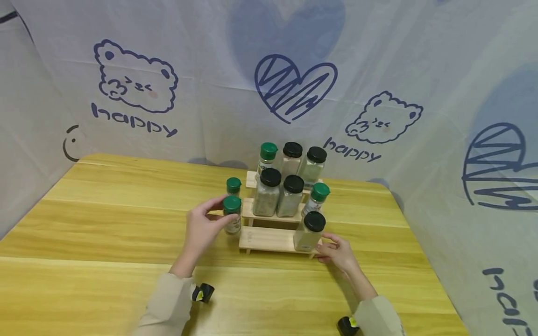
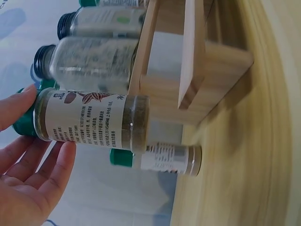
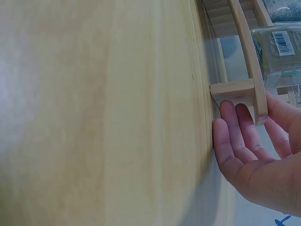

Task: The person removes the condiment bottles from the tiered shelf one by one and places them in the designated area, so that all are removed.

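Note:
My left hand (image 1: 203, 229) holds a green-capped spice jar (image 1: 233, 226) between thumb and fingers, just left of a three-step wooden spice rack (image 1: 266, 239). In the left wrist view, the grip is at the cap end, and the jar's printed label (image 2: 87, 117) faces the camera. A second green-capped jar (image 1: 233, 185) stands on the table behind it. My right hand (image 1: 338, 255) grips the right end of the rack's lowest step, fingers beneath the board in the right wrist view. Beside that hand, a black-capped jar (image 1: 308, 237) stands on this step.
Two black-capped jars (image 1: 265, 198) and a green-capped one (image 1: 316, 198) stand on the middle step. The top step bears a green-capped jar (image 1: 267, 161) and two black-capped jars (image 1: 312, 168). Behind the wooden table (image 1: 117, 219) hangs a printed cloth (image 1: 210, 70).

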Motion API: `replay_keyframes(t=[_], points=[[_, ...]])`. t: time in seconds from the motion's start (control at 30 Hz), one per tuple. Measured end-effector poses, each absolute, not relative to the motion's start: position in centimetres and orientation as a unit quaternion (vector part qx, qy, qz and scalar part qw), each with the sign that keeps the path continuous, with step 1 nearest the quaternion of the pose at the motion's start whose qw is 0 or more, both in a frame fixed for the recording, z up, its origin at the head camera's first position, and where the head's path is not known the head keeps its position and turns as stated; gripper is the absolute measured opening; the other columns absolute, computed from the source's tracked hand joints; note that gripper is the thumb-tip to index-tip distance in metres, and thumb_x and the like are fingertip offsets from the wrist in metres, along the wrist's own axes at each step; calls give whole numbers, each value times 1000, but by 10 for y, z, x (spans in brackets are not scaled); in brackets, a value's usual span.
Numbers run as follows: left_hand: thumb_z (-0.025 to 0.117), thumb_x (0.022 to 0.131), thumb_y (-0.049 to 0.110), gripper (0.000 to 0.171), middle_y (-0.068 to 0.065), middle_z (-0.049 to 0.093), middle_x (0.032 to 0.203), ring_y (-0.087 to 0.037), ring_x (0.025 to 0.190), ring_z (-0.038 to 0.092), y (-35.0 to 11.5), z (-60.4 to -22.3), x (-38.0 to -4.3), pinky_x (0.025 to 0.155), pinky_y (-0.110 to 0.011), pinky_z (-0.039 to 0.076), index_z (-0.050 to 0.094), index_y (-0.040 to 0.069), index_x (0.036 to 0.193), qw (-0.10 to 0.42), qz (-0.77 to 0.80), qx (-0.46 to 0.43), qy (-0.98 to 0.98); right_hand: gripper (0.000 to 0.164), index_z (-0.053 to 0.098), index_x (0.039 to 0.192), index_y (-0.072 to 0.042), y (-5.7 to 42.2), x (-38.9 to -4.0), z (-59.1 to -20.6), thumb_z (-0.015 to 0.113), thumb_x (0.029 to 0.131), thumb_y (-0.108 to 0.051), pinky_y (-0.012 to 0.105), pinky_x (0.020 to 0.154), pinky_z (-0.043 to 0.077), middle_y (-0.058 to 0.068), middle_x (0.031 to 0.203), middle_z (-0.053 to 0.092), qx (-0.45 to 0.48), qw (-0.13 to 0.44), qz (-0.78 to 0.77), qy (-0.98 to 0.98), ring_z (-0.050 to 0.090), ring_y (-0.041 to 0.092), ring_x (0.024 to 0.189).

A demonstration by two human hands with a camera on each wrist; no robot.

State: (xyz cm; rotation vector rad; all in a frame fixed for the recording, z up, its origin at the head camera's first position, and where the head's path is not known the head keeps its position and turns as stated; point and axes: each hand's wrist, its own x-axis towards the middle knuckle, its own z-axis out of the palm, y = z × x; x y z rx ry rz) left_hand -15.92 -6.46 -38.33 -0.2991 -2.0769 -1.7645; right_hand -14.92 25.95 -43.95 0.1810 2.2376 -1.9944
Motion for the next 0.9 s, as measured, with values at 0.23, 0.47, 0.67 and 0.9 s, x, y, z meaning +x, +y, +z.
replay_keyframes(t=[0.23,0.47,0.67,0.9], points=[[75,69,1,40,-19,63,95,-25,85,60,-78,-380,-167,62,-18,51,62,-6,106,192,-627,-80,-750,52,40,122,12,263,-151,-446,66,78,-3,30,59,53,7,78,65,61,80,-666,739,64,19,66],[74,71,3,40,-21,62,100,-26,89,59,-86,-378,-177,65,-15,49,61,-6,107,182,-622,-57,-760,48,39,120,14,261,-150,-444,62,81,1,31,57,53,9,78,65,54,67,-668,739,64,22,65],[75,71,4,42,-21,62,100,-27,90,59,-89,-379,-189,65,-15,49,60,-6,108,191,-598,-50,-777,41,39,121,14,258,-149,-438,55,84,7,33,59,54,12,79,65,67,73,-663,742,64,23,66],[75,71,4,42,-20,62,102,-26,91,59,-91,-385,-203,68,-24,51,60,-5,110,193,-587,-45,-785,40,39,120,15,258,-148,-437,55,83,8,33,59,54,12,79,65,67,70,-663,742,64,23,66]])
